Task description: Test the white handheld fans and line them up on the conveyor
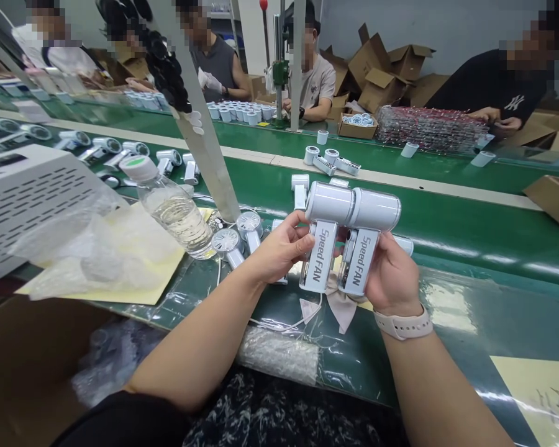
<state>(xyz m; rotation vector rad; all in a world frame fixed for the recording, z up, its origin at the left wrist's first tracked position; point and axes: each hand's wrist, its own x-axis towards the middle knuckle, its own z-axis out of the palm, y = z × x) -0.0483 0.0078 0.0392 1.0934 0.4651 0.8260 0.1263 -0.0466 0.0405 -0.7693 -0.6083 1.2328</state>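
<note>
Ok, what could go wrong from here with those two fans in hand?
The left hand and right hand hold two white Speed FAN handheld fans with their heads touching, so the casings could scuff. A thin white cable lies on the green conveyor belt just below the hands and might snag a wrist. The plastic water bottle sits tilted close to the loose fans; a knock could tip it onto them.
</note>
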